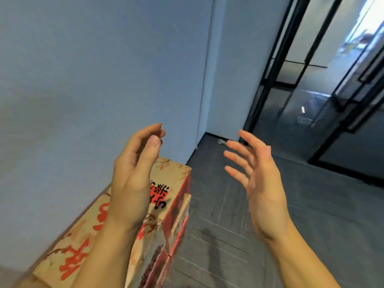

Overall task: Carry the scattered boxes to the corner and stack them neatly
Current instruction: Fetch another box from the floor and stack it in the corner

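L hand [133,179] and R hand [255,175] both raised, fingers loose — holding nothing. Below them, box [166,183] stacked on box [68,246] at wall [83,80].

The box [176,175] looks like printed cardboard, cream and red, slightly glossy. The wall [83,69] is smooth matt paint. The floor [239,225] seems grey carpet, rough. The partitions [301,104] are glossy glass in black metal frames.
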